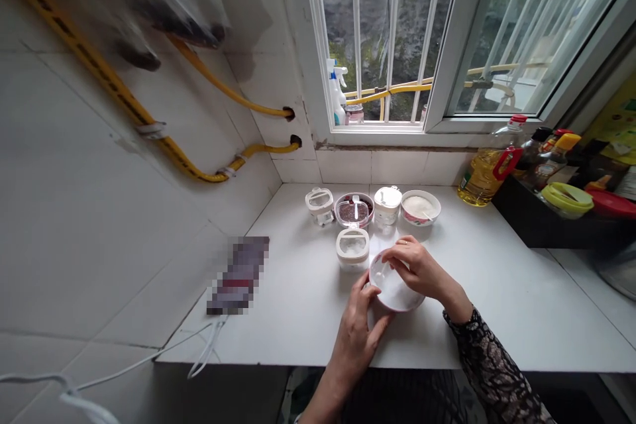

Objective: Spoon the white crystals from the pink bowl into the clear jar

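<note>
- Left hand [360, 324], lower centre of the head view: thumb and fingers spread around the left side of the white bowl [396, 297], gripping it
- Right hand [416, 268], just right of it: fingers curled over the bowl's opening (what they pinch, if anything, I cannot tell)
- The bowl sits right of the frame's centre, on the white counter [288, 328]
- Lidded jar [352, 248], near the frame's centre
- Oil bottle [479, 175], right of the frame

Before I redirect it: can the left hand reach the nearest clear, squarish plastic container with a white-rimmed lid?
Probably yes: the container stands just beyond the left hand, with nothing visible between them, though that hand would have to release the round white bowl.
</note>
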Available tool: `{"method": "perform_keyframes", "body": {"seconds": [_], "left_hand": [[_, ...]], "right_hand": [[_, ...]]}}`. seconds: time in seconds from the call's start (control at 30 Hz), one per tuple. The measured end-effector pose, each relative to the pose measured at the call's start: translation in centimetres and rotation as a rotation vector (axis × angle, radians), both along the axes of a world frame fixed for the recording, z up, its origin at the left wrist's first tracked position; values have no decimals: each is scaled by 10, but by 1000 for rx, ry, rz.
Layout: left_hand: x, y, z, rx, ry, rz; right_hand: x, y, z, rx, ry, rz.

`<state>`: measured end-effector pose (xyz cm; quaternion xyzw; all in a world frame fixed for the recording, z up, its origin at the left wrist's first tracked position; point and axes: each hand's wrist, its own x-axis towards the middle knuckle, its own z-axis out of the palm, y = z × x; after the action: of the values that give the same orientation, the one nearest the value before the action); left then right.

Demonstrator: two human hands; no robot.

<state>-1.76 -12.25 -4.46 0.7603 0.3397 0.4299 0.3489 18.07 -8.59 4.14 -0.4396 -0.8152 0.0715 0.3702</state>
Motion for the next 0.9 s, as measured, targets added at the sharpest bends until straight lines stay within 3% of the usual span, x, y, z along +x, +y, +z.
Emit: {"method": "perform_keyframes", "body": {"seconds": [0.07, 0.23, 0.37, 0.67, 0.9], "left_hand": [[0, 0, 0, -8, -12, -9], [0, 0, -2, -29, -30, -11], [0, 0, -2, -35, -66, -2], [2, -1, -1, -58, -83, 11], [2, -1, -2, -53, -79, 18]], "right_hand": [[1, -1, 1, -24, 8, 41], [4, -1, 1, -28, 26, -75], [0, -1, 1, -138, 39, -24], [4, 0, 2, -262, 222, -220], [8, 3, 3, -393, 496, -325]]}}
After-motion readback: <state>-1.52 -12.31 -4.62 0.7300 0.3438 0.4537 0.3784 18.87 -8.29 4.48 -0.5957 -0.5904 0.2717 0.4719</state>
